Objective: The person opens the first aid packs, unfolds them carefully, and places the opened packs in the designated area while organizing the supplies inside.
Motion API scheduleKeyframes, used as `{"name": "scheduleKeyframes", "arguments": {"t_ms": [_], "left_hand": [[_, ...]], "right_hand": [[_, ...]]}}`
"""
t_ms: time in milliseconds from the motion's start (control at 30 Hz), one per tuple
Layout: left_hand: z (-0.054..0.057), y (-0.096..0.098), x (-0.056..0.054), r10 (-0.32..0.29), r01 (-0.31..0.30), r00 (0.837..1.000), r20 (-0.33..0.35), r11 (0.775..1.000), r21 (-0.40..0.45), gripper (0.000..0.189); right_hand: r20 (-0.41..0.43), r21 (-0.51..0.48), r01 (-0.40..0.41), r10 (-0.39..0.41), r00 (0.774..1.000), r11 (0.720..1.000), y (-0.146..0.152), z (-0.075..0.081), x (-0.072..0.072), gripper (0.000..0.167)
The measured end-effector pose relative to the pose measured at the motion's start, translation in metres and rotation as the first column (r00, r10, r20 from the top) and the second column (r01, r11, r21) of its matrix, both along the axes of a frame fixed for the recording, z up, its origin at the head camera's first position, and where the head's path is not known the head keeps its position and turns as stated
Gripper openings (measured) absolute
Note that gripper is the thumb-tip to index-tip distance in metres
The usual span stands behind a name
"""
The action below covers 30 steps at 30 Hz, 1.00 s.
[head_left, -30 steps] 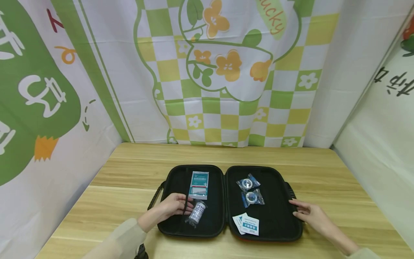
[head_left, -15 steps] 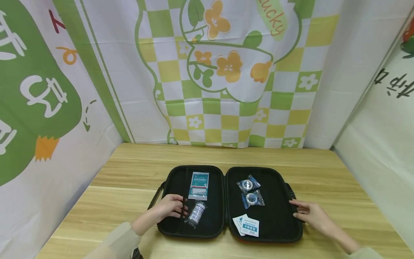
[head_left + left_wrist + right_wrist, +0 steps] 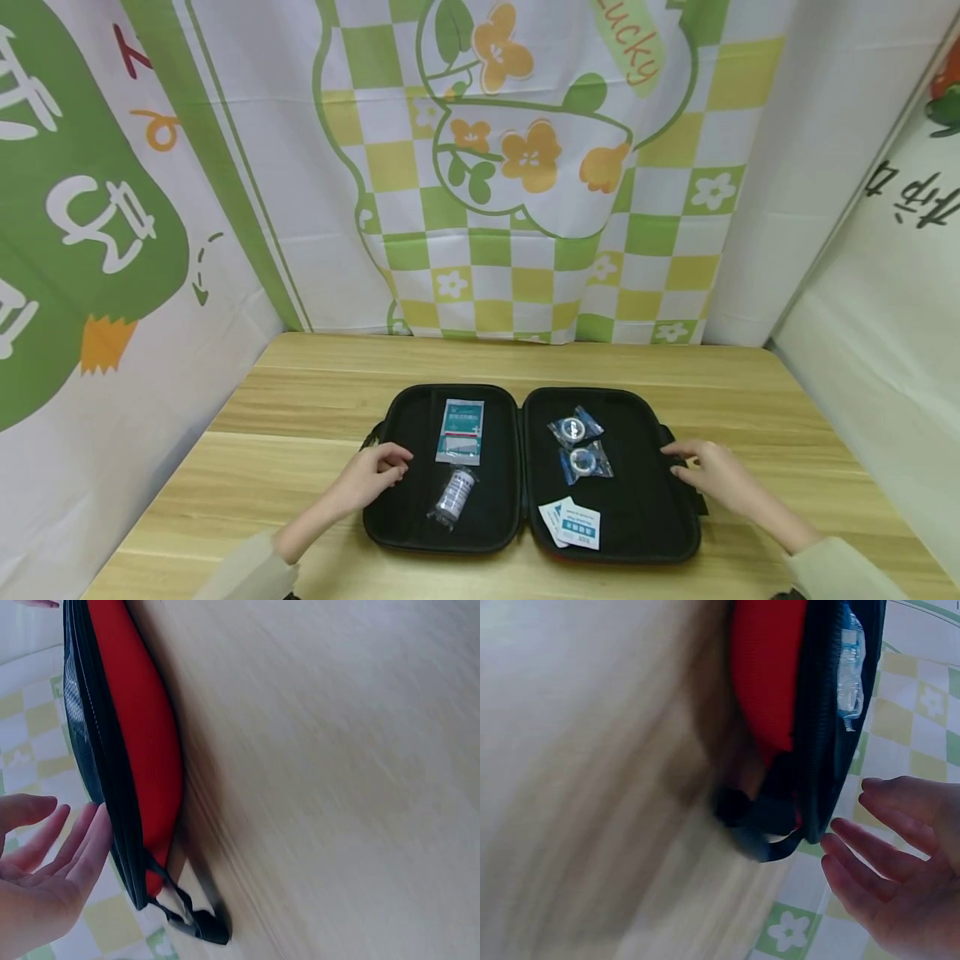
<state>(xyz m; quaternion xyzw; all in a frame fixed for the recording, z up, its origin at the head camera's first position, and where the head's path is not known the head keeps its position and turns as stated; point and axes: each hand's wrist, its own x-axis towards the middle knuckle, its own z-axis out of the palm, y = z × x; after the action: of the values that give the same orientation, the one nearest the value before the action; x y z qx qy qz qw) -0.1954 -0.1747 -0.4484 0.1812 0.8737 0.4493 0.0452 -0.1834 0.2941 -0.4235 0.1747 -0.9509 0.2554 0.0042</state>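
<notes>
Left fingers (image 3: 88,853) loosely bent, right fingers (image 3: 879,852) parted — both near case (image 3: 637,483).

The left forearm (image 3: 315,523) and right forearm (image 3: 776,518) are reaching forward from the lower part of the head view, slanting inward. A pale left sleeve (image 3: 251,568) and right sleeve (image 3: 840,571) are covering their rear parts. The left grip (image 3: 369,478) is pointing up and rightward, its fingers (image 3: 90,853) bending loosely. The right grip (image 3: 711,472) is pointing up and leftward, its fingers (image 3: 851,889) curving gently, a gap showing between upper and lower ones. Both are relaxing, well apart.
</notes>
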Motion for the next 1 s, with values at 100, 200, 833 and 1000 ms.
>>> {"name": "scheduleKeyframes", "arguments": {"t_ms": [100,200,833,1000], "left_hand": [[0.002,-0.004,0.002,0.000,-0.009,0.995,-0.101,0.996,-0.089,0.017],[0.003,-0.010,0.004,-0.021,-0.009,0.984,-0.175,0.986,-0.165,0.020],[-0.006,-0.035,0.005,-0.106,0.025,0.977,-0.186,0.920,-0.390,0.043],[-0.009,-0.035,0.004,-0.112,0.044,0.981,-0.159,0.925,-0.377,0.044]], "right_hand": [[-0.024,0.018,-0.012,0.013,1.000,1.000,-0.006,0.004,-0.007,0.023],[-0.026,0.011,-0.052,0.052,0.998,0.999,-0.012,0.006,-0.015,0.023],[0.057,-0.017,-0.114,0.114,0.992,0.993,-0.054,0.008,-0.063,0.028],[0.075,-0.024,-0.127,0.128,0.989,0.992,-0.064,0.004,-0.073,0.031]]}}
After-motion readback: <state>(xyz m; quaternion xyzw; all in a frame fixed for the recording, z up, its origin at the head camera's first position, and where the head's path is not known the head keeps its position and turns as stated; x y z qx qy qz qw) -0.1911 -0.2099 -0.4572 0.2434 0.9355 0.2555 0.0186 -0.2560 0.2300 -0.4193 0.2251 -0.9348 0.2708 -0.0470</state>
